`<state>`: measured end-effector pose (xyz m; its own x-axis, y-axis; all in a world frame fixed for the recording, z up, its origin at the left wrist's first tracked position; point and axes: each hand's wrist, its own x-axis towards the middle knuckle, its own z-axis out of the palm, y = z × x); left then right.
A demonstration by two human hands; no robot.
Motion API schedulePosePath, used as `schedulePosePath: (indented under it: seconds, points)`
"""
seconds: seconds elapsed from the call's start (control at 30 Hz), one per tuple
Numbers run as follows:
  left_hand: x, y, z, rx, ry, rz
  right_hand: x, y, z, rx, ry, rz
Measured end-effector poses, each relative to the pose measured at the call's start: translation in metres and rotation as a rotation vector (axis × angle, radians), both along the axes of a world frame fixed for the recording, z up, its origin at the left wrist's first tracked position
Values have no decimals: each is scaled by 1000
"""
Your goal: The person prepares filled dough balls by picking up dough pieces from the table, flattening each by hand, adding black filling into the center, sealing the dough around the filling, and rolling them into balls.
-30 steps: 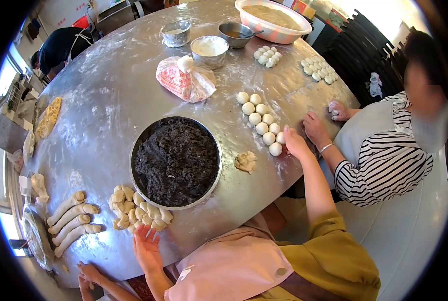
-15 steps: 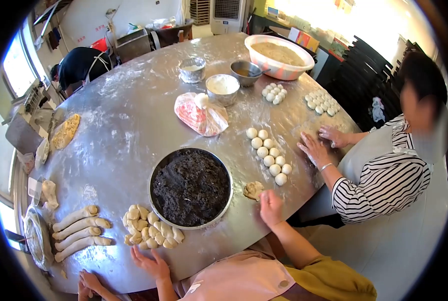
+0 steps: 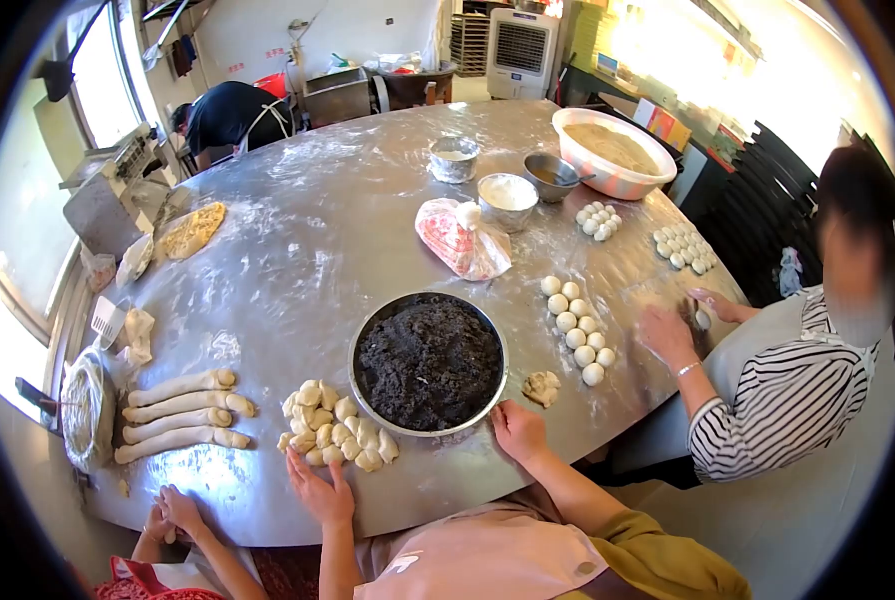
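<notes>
The fingers of the left hand were loosely spread, with nothing seen in their grasp, at the near edge of a pile of pale, rounded dough pieces; whether the tips touched it could not be told. The fingers of the right hand were partly curled just beside the near right rim of a wide, round metal pan heaped with crumbly black filling; it could not be told whether they touched the rim or had hold of anything. The pan stood between and beyond both sets of fingers, while a small, uneven lump of beige dough lay just beyond the right ones.

A second earlier, the right fingers were at the near end of a double row of round white dough balls, then near the lump; now they had come left to the pan. The left fingers had stayed beside the pile.

Beneath everything spread a large, shiny metal table streaked with white powder. Left of the left fingers lay four long, pale dough rolls. To the right of the right fingers stood a person in a black-and-white striped top. Far ahead, past the table's edge, was a white air cooler.
</notes>
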<state>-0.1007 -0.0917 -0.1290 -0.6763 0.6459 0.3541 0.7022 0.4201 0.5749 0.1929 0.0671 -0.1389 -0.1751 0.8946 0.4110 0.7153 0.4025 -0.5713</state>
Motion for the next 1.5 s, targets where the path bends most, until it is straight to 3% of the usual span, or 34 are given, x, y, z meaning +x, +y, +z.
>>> schedulePosePath:
  seconds: [0.37,0.53,0.8,1.0,1.27,1.47,1.5]
  points:
    - [-22,29,2,50,-112,160,-4,2,-7,-43,-148,-69]
    - [-36,33,-13,39,-67,215,-6,9,-13,-58,-79,-31]
    - [-38,26,-5,177,-260,134,-5,11,-20,-95,-61,-79]
    - [-42,26,-15,220,-194,33,-11,8,-13,-89,-87,-164]
    - [-55,14,-38,498,-756,47,-11,8,-12,-64,-93,-237]
    - [-69,-4,-3,740,-1236,165,1,10,-25,-151,9,-138]
    - [-67,-11,7,691,-1284,181,-1,10,-24,-152,-2,-123]
